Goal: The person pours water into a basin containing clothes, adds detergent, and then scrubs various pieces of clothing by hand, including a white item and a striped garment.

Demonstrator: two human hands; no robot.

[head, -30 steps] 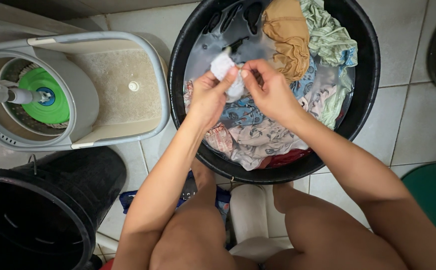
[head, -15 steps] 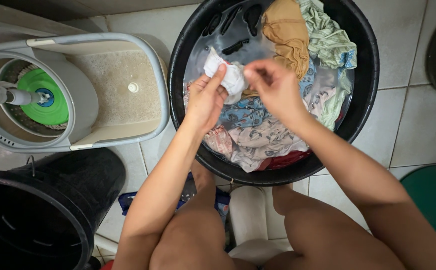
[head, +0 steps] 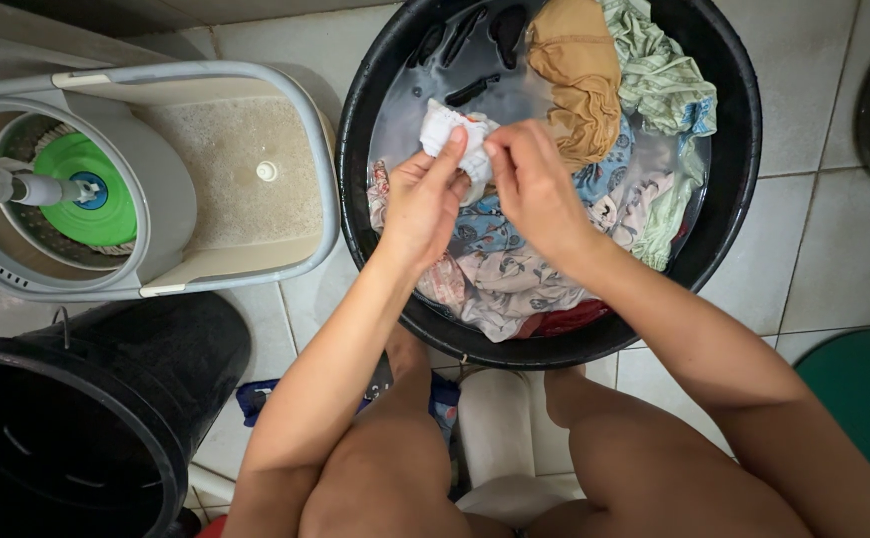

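Both forearms reach forward from the knees over a black basin [head: 724,199] of water and soaking clothes. The left hand [head: 423,204] is curled, thumb and fingers closed around a small white cloth [head: 455,134], which it holds just above the water near the basin's middle. The right hand [head: 533,189] comes in from the other side, wrist bent inward, its fingertips pinched on the same cloth, so the two hands meet thumb to thumb over it. Beneath them lie patterned blue and pale garments; a tan garment [head: 575,70] and a green one [head: 659,75] sit at the far side, partly out of the water. Left of the basin stands a grey mop bucket [head: 246,259] with a green spinner [head: 81,189], and a black bin [head: 66,438] sits nearer on the tiled floor [head: 814,259].
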